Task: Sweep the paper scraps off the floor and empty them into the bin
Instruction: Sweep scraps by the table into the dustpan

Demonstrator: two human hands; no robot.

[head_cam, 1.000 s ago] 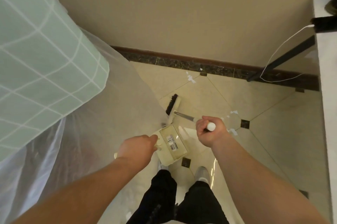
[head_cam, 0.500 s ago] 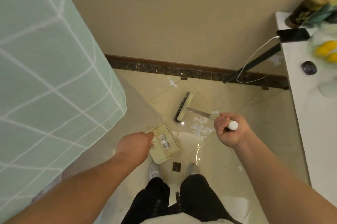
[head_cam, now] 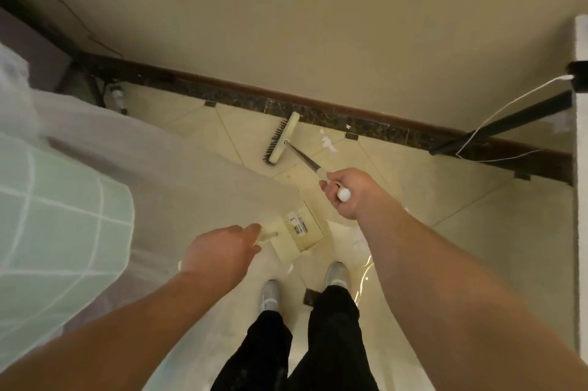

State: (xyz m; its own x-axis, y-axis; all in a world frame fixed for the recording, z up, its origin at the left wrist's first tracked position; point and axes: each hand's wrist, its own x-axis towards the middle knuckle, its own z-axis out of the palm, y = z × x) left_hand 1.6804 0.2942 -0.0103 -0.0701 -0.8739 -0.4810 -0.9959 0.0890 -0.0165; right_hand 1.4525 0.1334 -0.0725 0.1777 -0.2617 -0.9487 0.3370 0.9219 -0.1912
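Gripping the broom (head_cam: 283, 139), right hand (head_cam: 350, 193); left hand (head_cam: 219, 250) holds dustpan (head_cam: 299, 231).

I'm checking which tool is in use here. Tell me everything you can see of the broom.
The broom has a pale cream block head, plastic by its look, with dark bristles along its left edge. A thin metallic shaft runs back from the head to a white grip with a rounded end. The right hand holds that grip, fingers curled round it. The head lies low by the dark baseboard; whether it touches the floor tiles is unclear. White paper scraps lie just right of it.
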